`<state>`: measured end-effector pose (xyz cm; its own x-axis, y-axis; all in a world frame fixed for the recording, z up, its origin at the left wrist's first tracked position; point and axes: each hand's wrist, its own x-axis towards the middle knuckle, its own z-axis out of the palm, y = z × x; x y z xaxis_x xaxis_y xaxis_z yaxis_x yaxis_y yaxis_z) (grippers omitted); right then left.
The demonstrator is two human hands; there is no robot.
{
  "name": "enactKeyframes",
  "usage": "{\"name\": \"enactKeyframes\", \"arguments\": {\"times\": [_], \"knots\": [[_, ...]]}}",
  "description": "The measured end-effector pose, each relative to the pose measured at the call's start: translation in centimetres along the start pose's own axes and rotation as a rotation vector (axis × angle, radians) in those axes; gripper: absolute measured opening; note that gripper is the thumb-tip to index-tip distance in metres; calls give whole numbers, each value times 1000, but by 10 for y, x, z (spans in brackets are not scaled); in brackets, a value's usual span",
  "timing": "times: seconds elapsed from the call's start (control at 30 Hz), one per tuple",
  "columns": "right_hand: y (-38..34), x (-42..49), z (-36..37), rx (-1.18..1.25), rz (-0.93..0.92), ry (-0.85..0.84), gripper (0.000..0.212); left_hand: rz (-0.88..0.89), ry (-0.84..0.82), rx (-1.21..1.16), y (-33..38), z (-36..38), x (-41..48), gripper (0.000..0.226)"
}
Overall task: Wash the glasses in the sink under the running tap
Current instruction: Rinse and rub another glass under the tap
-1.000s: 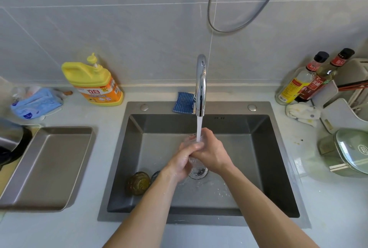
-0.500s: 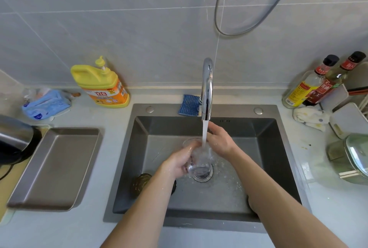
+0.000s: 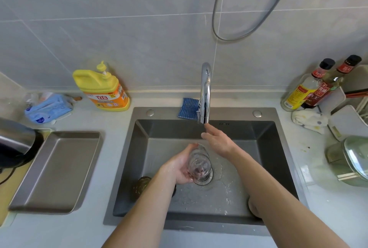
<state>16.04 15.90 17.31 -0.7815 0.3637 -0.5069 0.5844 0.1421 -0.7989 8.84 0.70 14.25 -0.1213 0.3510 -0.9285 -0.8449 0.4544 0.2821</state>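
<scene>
glass (image 3: 199, 165): clear, tilted, low in the sink (image 3: 258, 148)
left hand (image 3: 179, 168): we see it wrapped round the glass body
right hand (image 3: 218, 142): fingers straight, empty, just under the tap (image 3: 205, 92)
handling: we judge it wet, slick, brittle, light; hold mid-body

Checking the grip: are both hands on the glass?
No, only the left hand holds the glass; the right hand is open, up by the tap.

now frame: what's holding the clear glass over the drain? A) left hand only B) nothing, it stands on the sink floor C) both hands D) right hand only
A: the left hand curls round the clear glass, while the right hand is off it, fingers straight, up by the spout of the tap.
</scene>
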Motion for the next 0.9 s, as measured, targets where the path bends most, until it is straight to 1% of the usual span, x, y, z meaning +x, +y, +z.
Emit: {"name": "enactKeyframes", "arguments": {"times": [0.03,0.1,0.13,0.17,0.23,0.33,0.5,0.53,0.57,0.63,0.7,0.77,0.8,0.9], "knots": [[2,-3,1,-43,50,-17,63,-7,6,-18,0,2,1,86],[8,-11,3,-92,156,-63,71,-12,25,-60,1,9,0,87],[11,-16,4,-103,191,-83,70,-1,30,-74,1,14,-1,86],[12,-21,4,-92,230,-94,65,17,37,-64,2,18,0,84],[20,-31,3,-13,290,-61,61,38,25,-5,1,26,-3,80],[30,-43,-2,96,298,6,56,91,-28,81,0,33,-7,71],[32,-52,2,197,238,88,27,232,-144,168,0,24,-17,41],[32,-53,6,229,219,108,24,280,-162,185,1,22,-19,41],[30,-57,11,264,200,131,24,329,-180,191,1,19,-21,45],[24,-63,21,344,159,186,24,395,-208,160,3,10,-26,60],[19,-71,33,411,115,254,29,449,-244,171,4,-2,-29,62],[20,-76,44,487,95,321,39,490,-299,237,6,-14,-30,63],[20,-80,49,523,93,345,39,506,-321,285,7,-20,-31,64],[19,-98,60,618,94,391,29,572,-373,426,6,-25,-34,68]]}}
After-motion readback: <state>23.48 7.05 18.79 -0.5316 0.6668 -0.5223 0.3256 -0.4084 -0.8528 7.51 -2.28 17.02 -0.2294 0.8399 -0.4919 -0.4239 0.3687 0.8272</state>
